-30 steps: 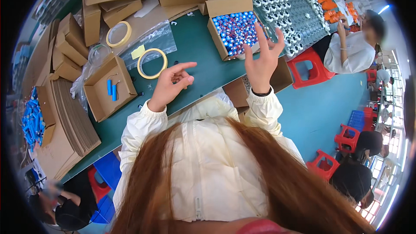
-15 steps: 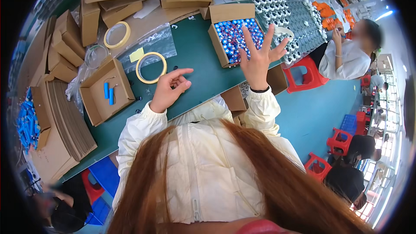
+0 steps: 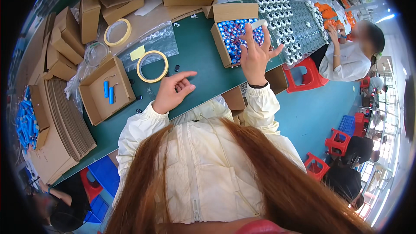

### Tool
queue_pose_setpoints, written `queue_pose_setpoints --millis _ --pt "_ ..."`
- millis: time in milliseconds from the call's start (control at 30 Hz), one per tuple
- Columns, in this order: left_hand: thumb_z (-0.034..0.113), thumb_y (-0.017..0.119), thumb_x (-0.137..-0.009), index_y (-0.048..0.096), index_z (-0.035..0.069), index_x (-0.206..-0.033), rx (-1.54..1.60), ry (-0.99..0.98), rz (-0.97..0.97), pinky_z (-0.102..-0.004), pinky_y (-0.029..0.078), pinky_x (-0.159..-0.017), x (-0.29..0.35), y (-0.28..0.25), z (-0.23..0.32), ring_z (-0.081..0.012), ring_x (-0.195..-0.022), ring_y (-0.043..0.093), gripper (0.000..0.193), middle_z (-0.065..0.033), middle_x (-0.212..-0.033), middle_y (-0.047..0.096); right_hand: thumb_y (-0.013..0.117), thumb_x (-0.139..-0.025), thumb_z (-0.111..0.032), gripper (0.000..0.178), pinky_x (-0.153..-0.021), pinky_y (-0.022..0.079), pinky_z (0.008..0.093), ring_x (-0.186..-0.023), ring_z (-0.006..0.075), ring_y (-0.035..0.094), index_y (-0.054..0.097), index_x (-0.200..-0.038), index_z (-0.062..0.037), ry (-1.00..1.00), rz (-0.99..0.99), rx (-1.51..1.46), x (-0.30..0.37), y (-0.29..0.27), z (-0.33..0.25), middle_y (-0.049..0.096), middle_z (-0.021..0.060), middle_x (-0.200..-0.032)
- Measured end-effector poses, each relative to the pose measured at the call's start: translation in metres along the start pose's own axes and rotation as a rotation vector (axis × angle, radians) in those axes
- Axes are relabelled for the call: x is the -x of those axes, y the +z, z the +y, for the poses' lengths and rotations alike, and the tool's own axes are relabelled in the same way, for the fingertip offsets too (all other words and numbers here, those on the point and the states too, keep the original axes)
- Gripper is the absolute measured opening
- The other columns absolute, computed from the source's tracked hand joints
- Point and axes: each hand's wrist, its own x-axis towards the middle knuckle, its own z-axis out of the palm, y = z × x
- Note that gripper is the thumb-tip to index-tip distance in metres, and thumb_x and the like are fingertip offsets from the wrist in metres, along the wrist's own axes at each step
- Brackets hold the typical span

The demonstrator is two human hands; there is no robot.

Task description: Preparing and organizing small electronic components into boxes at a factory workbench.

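My right hand (image 3: 255, 60) is raised over the front of a cardboard box (image 3: 219, 45) packed with small blue-topped cylinders (image 3: 229, 39) with red wires. Its fingers are spread, and a pale strip that looks like tape (image 3: 258, 24) clings at the fingertips. Above the green table near its front edge, my left hand (image 3: 171, 93) has its index finger and thumb apart, the other fingers curled, with nothing visible in it. A roll of cream tape (image 3: 166, 66) lies just beyond it, beside a small black piece (image 3: 177, 68).
An open cardboard tray (image 3: 93, 108) at left holds two blue cylinders (image 3: 111, 95). Stacked flat cardboard (image 3: 71, 121), another tape roll (image 3: 127, 30) and a clear plastic bag (image 3: 160, 43) lie nearby. White parts (image 3: 277, 13) stand in rows at right, near a seated person (image 3: 351, 54).
The pale strip has swung from the right of my right hand to its fingertips, whose index and middle fingers have bent closer. My left hand has moved slightly right and lower.
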Motion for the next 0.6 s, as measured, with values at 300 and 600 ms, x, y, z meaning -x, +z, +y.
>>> queue_pose_setpoints --millis 300,600 --pt "0.002 0.065 -0.074 0.06 0.003 -0.106 -0.068 0.008 -0.019 -0.0178 0.038 -0.051 0.0 0.002 0.001 -0.0031 -0.053 0.042 0.033 0.0018 -0.064 0.052 0.061 -0.068 -0.001 0.071 -0.1 -0.005 0.0556 -0.12 0.0157 0.04 0.036 -0.134 -0.0122 -0.031 -0.073 0.011 -0.001 0.008 0.002 0.064 -0.01 -0.081" --pt "0.001 0.064 -0.074 0.059 0.003 -0.106 -0.105 0.001 -0.022 -0.0173 0.036 -0.052 0.0 0.002 0.0 -0.003 -0.054 0.041 0.033 0.0024 -0.064 0.051 0.059 -0.073 -0.004 0.068 -0.099 0.004 0.0542 -0.109 0.0162 0.047 0.028 -0.133 0.0021 -0.051 0.021 -0.017 -0.001 0.015 0.004 0.062 -0.0049 -0.073"
